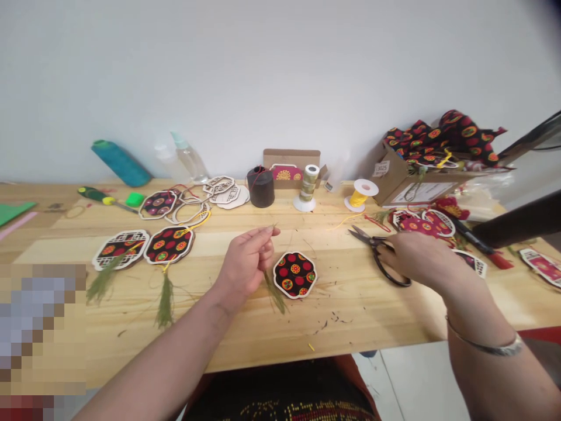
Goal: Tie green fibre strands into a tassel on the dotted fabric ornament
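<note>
My left hand (pixel 246 261) is pinched shut on a thin bundle of green threads (pixel 274 292) that hangs down to the table. Just right of it lies a wooden-edged pendant (pixel 295 274) covered in black cloth with red dots. My right hand (pixel 415 257) rests on the black scissors (pixel 380 256), fingers curled at the handles; the blades point left and lie on the table.
Two finished pendants with green tassels (pixel 144 248) lie at left, more frames (pixel 193 204) behind them. A black thread spool (pixel 260 186), a taped spool (pixel 308 186), a yellow cord spool (pixel 361 196) and a cardboard box with patterned cloth (pixel 421 169) stand at the back.
</note>
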A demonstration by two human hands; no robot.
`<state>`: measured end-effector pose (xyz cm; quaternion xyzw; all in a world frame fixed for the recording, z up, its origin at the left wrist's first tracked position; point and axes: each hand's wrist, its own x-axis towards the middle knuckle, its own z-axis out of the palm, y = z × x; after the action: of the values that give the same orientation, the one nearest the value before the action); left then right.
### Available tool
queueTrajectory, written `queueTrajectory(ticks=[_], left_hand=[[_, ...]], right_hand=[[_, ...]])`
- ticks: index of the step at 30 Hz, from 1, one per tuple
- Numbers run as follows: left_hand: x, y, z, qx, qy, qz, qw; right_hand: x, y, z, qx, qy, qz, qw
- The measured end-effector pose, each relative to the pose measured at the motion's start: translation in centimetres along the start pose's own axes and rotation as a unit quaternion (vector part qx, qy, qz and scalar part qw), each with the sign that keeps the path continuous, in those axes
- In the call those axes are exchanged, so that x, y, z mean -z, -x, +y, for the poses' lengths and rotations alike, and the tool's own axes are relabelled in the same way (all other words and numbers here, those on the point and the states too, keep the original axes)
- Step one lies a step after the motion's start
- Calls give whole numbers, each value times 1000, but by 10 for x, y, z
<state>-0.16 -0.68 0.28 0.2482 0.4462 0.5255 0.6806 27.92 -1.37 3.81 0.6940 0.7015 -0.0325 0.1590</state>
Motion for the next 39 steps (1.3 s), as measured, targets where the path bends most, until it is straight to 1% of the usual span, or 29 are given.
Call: queueTrajectory(ticks=[1, 2, 3, 4, 5, 6, 8, 10, 12, 13, 14, 15, 22, 25, 27, 32, 36, 39], left_hand=[[1, 0, -1, 1, -4, -2, 1000], [1, 0, -1, 2, -8, -5, 1000], [2, -1, -2, 4, -14, -9, 1000], [3, -1, -3, 6, -21, -15, 1000], [3, -1, -3, 9, -28, -21, 999], [3, 0, -4, 12, -36, -31, 999], [3, 1, -5, 19, -53, -53, 997], [2, 3, -7, 22, -63, -69, 995], [1, 4, -8, 19, -69, -74, 995], [0, 5, -9, 17, -72, -77, 994], [0, 6, -9, 16, -73, -80, 994], [-1, 6, -9, 15, -76, -83, 994], [-4, 10, -9, 9, -116, -90, 989], [-4, 12, -11, 14, -127, -99, 987], [-4, 12, -12, 22, -129, -103, 986], [-4, 11, -12, 38, -110, -123, 986], [-5, 10, -10, 62, -57, -125, 989], [-5, 9, -7, 89, -33, -131, 987]], right_hand=[[6, 0, -9, 22, -3, 45, 999], [12, -2, -21, 69, -24, 95, 993], [17, -4, -34, 114, -73, 146, 980], [21, -8, -47, 153, -146, 178, 961], [24, -12, -61, 191, -237, 175, 936], [24, -16, -75, 213, -344, 168, 899], [18, -25, -97, 233, -506, 70, 828], [7, -32, -111, 217, -643, -32, 734], [-4, -35, -117, 194, -733, -112, 643], [-8, -35, -118, 184, -760, -136, 609], [-10, -34, -118, 176, -777, -149, 587], [-12, -33, -118, 170, -787, -153, 573], [-8, -32, -116, 165, -810, -143, 544], [-8, -33, -116, 170, -810, -138, 545], [-8, -32, -117, 178, -802, -124, 556], [-6, -31, -118, 204, -769, -67, 602], [-3, -29, -118, 193, -749, -44, 632], [-1, -27, -118, 185, -740, -31, 646]])
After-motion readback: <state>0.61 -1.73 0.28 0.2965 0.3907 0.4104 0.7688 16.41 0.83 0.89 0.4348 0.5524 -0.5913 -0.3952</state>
